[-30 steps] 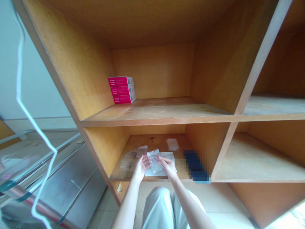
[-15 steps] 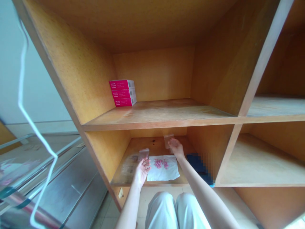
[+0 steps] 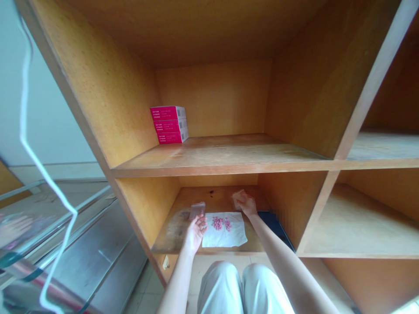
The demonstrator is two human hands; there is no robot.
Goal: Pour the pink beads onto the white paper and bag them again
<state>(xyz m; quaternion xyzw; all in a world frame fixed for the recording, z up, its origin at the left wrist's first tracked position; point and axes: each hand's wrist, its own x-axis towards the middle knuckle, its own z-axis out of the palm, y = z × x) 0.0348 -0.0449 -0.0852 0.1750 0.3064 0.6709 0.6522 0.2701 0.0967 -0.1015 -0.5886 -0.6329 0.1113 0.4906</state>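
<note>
My left hand [image 3: 195,233] rests at the front of the lower wooden shelf [image 3: 173,231], its fingers apart and just below a small clear plastic bag [image 3: 197,210]. My right hand [image 3: 247,206] reaches to the back of the shelf, with its fingers closed on a second small clear plastic bag [image 3: 238,198]. Between the hands lies a white sheet of paper [image 3: 229,237] with a cluster of several pink round tablets [image 3: 219,224] on it. The tablets sit uncovered near the paper's far edge.
A dark flat object [image 3: 271,222], partly blurred, lies to the right of the paper. A stack of 3 pink boxes [image 3: 169,125] stands on the shelf above. Wooden side panels enclose the compartment. A white cord [image 3: 29,152] hangs at left, beside a metal surface [image 3: 98,257].
My hands have left the larger clear bag and paper. The bag no longer covers the paper, and the tablets show. My right hand has moved back onto the small bag.
</note>
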